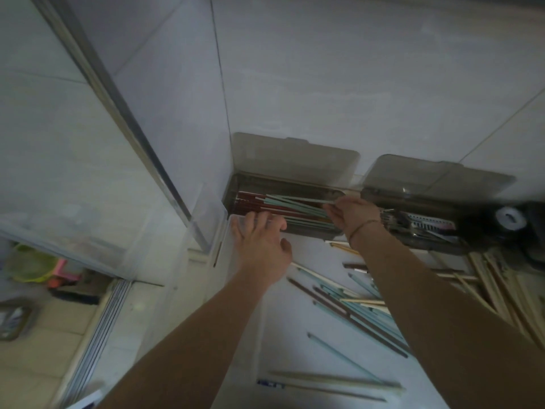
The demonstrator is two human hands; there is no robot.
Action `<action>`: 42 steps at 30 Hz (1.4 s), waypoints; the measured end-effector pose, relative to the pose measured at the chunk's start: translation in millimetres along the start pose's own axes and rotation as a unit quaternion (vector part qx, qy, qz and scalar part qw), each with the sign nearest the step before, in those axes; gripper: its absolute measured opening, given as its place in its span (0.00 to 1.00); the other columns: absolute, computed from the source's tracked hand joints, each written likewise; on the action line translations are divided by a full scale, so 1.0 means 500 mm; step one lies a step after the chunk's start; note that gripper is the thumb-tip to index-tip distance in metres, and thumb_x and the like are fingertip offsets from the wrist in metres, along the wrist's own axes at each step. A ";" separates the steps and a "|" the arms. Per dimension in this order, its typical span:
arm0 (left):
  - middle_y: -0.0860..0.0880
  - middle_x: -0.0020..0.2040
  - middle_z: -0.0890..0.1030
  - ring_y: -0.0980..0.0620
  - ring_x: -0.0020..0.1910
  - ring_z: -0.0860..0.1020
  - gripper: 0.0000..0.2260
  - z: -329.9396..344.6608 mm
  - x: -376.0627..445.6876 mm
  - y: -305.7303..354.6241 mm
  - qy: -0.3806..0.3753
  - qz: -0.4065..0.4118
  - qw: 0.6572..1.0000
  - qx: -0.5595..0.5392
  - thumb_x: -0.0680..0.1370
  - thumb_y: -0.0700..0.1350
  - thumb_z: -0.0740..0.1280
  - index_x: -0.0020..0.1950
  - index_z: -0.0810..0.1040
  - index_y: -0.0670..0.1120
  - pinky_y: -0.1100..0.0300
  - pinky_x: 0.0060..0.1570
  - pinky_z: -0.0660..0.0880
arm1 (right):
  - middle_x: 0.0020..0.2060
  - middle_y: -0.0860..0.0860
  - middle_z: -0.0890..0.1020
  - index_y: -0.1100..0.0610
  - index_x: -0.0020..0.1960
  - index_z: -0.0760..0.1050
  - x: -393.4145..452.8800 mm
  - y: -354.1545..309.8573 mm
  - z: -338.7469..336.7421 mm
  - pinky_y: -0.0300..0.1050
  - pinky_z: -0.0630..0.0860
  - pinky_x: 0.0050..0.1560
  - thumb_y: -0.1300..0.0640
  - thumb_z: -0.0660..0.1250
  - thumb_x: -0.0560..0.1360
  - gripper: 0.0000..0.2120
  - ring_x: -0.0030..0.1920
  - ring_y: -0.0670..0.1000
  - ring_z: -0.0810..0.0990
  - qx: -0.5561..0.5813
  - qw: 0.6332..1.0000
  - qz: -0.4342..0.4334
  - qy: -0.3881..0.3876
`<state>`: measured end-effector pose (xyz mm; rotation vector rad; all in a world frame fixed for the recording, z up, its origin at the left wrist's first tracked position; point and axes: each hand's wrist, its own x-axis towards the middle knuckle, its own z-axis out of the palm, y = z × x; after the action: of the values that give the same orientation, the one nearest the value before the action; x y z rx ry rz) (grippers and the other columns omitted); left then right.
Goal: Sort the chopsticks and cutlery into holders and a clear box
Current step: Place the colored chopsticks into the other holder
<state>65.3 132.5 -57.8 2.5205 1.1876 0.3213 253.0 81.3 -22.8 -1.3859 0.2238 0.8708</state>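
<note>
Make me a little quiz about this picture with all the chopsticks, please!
1. True or false: the smoky grey plastic holder in the wall corner has its lid shut.
2. What is the right hand pinching: A) a metal spoon, B) a pale green chopstick, C) a white roll of tape?
3. Fill in: the left hand rests its fingers on the holder's front ____.

Key: 1 false, the lid stands open against the wall. 2 B. 3 edge.
</note>
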 end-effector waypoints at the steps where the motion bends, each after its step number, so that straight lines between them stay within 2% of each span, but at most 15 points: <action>1: 0.54 0.57 0.71 0.48 0.65 0.64 0.12 -0.001 0.000 0.000 0.000 0.000 1.000 -0.001 0.73 0.51 0.64 0.56 0.73 0.56 0.38 0.75 0.45 | 0.40 0.62 0.80 0.61 0.40 0.72 0.006 0.003 0.000 0.43 0.81 0.32 0.73 0.61 0.77 0.11 0.31 0.53 0.83 -0.030 1.000 0.002 -0.008; 6: 0.54 0.57 0.71 0.47 0.65 0.64 0.12 0.000 0.001 0.000 0.004 0.000 1.000 -0.003 0.73 0.51 0.64 0.56 0.73 0.56 0.38 0.75 0.45 | 0.50 0.60 0.81 0.58 0.44 0.77 0.011 -0.008 -0.023 0.49 0.82 0.46 0.73 0.62 0.76 0.12 0.38 0.56 0.85 -0.162 0.985 -0.058 -0.002; 10: 0.54 0.57 0.71 0.47 0.65 0.63 0.12 0.001 0.002 0.000 0.004 -0.006 1.000 -0.005 0.73 0.51 0.65 0.56 0.73 0.56 0.40 0.75 0.44 | 0.36 0.54 0.82 0.58 0.49 0.78 -0.032 -0.015 -0.047 0.35 0.74 0.26 0.66 0.67 0.75 0.05 0.25 0.44 0.79 -0.284 0.940 -0.187 0.031; 12: 0.54 0.56 0.71 0.47 0.65 0.64 0.12 0.001 0.002 0.000 0.006 -0.005 1.000 -0.006 0.73 0.50 0.65 0.55 0.73 0.56 0.40 0.75 0.44 | 0.34 0.49 0.81 0.56 0.47 0.79 -0.066 0.000 -0.065 0.32 0.74 0.29 0.64 0.67 0.75 0.05 0.26 0.41 0.78 -0.373 0.878 -0.298 0.018; 15: 0.54 0.55 0.71 0.47 0.63 0.64 0.11 0.004 0.002 0.002 0.011 -0.007 1.000 -0.001 0.72 0.49 0.66 0.54 0.73 0.56 0.39 0.74 0.45 | 0.35 0.46 0.81 0.51 0.45 0.81 -0.128 0.063 -0.110 0.29 0.73 0.36 0.58 0.67 0.75 0.05 0.29 0.43 0.77 -0.520 0.743 -0.418 -0.056; 17: 0.54 0.54 0.72 0.47 0.63 0.65 0.11 0.007 0.003 0.002 0.018 -0.006 1.000 0.008 0.71 0.50 0.67 0.53 0.74 0.56 0.39 0.74 0.47 | 0.39 0.46 0.83 0.49 0.46 0.79 -0.165 0.111 -0.145 0.39 0.76 0.37 0.51 0.63 0.74 0.07 0.33 0.50 0.80 -0.619 0.652 -0.421 -0.123; 20: 0.54 0.55 0.72 0.47 0.63 0.65 0.11 0.010 0.004 -0.001 0.018 -0.005 1.000 0.021 0.72 0.51 0.67 0.54 0.74 0.56 0.40 0.73 0.47 | 0.54 0.47 0.80 0.46 0.57 0.77 -0.210 0.177 -0.186 0.46 0.77 0.48 0.42 0.58 0.73 0.17 0.51 0.55 0.81 -0.773 0.520 -0.304 -0.197; 22: 0.55 0.55 0.72 0.47 0.63 0.64 0.11 0.013 0.004 -0.001 0.017 -0.007 1.000 0.023 0.72 0.51 0.67 0.55 0.73 0.57 0.41 0.73 0.48 | 0.54 0.47 0.79 0.47 0.56 0.78 -0.235 0.217 -0.205 0.48 0.77 0.46 0.41 0.64 0.72 0.17 0.51 0.55 0.81 -0.797 0.498 -0.288 -0.186; 26: 0.55 0.56 0.72 0.48 0.64 0.64 0.12 0.011 0.004 0.001 0.012 -0.009 1.000 0.022 0.73 0.51 0.67 0.55 0.73 0.57 0.41 0.74 0.46 | 0.31 0.46 0.78 0.49 0.34 0.77 -0.241 0.274 -0.227 0.39 0.68 0.20 0.48 0.81 0.50 0.17 0.26 0.50 0.78 -0.816 0.469 -0.292 -0.170; 30: 0.54 0.56 0.72 0.48 0.63 0.64 0.11 0.011 0.003 0.002 0.017 -0.006 1.000 0.024 0.72 0.51 0.67 0.54 0.73 0.57 0.41 0.73 0.48 | 0.31 0.46 0.78 0.49 0.36 0.78 -0.238 0.277 -0.221 0.37 0.61 0.22 0.54 0.81 0.51 0.17 0.25 0.49 0.78 -0.823 0.446 -0.301 -0.182; 32: 0.54 0.56 0.72 0.48 0.63 0.64 0.11 0.011 0.002 0.001 0.014 -0.005 1.000 0.025 0.73 0.51 0.67 0.55 0.73 0.57 0.41 0.73 0.49 | 0.43 0.50 0.80 0.51 0.49 0.77 -0.243 0.271 -0.215 0.43 0.72 0.32 0.54 0.71 0.68 0.10 0.39 0.54 0.82 -0.802 0.475 -0.310 -0.188; 34: 0.54 0.56 0.72 0.47 0.63 0.65 0.12 0.010 0.002 0.001 0.011 -0.004 1.000 0.028 0.73 0.51 0.67 0.55 0.73 0.57 0.40 0.74 0.49 | 0.51 0.53 0.79 0.52 0.54 0.73 -0.234 0.250 -0.208 0.46 0.74 0.44 0.53 0.60 0.77 0.08 0.51 0.58 0.80 -0.777 0.546 -0.260 -0.175; 37: 0.54 0.55 0.73 0.47 0.63 0.66 0.11 0.010 0.002 -0.001 0.015 0.000 1.000 0.025 0.72 0.51 0.67 0.54 0.74 0.56 0.39 0.73 0.50 | 0.42 0.54 0.81 0.51 0.47 0.75 -0.207 0.181 -0.181 0.45 0.74 0.43 0.56 0.63 0.76 0.03 0.44 0.58 0.80 -0.664 0.679 -0.280 -0.140; 39: 0.53 0.54 0.73 0.46 0.62 0.67 0.11 0.014 0.001 -0.004 0.021 0.004 0.999 0.025 0.71 0.50 0.68 0.53 0.74 0.55 0.38 0.72 0.51 | 0.36 0.49 0.80 0.52 0.46 0.77 -0.186 0.117 -0.158 0.40 0.72 0.40 0.60 0.66 0.74 0.04 0.36 0.53 0.79 -0.596 0.739 -0.298 -0.096; 42: 0.53 0.54 0.73 0.46 0.62 0.67 0.12 0.012 0.000 -0.002 0.020 0.000 1.000 0.020 0.71 0.50 0.68 0.53 0.75 0.55 0.37 0.72 0.51 | 0.35 0.44 0.79 0.50 0.43 0.77 -0.162 0.005 -0.126 0.31 0.71 0.37 0.61 0.67 0.75 0.06 0.35 0.42 0.77 -0.500 0.810 -0.304 -0.036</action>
<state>66.6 131.8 -63.9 2.5594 1.2197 0.3537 217.8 -9.0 11.0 -2.2025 -0.8361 0.4630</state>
